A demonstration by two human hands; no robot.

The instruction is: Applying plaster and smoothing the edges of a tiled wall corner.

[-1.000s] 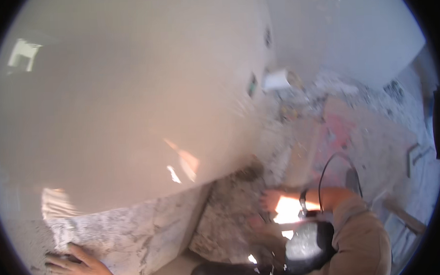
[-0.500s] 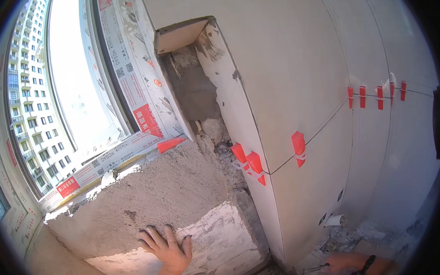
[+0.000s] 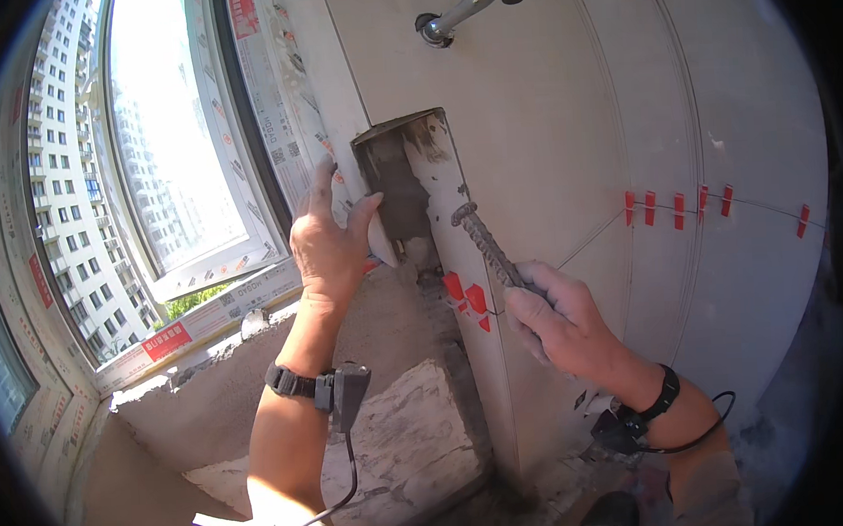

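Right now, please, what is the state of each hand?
Left hand: open, holding nothing visible, beside the wall recess.
Right hand: closed around a ribbed metal bar.

Left hand (image 3: 329,243) and right hand (image 3: 563,319): one each, two in all
Ribbed rod (image 3: 488,246): one
Black wristbands (image 3: 291,381): two
Small black devices (image 3: 350,390): two
Chrome tap (image 3: 467,10): one
Wall recess (image 3: 400,186): one
Red wedges in the right row (image 3: 679,211): six
Red wedges nearer the middle (image 3: 476,299): at least two
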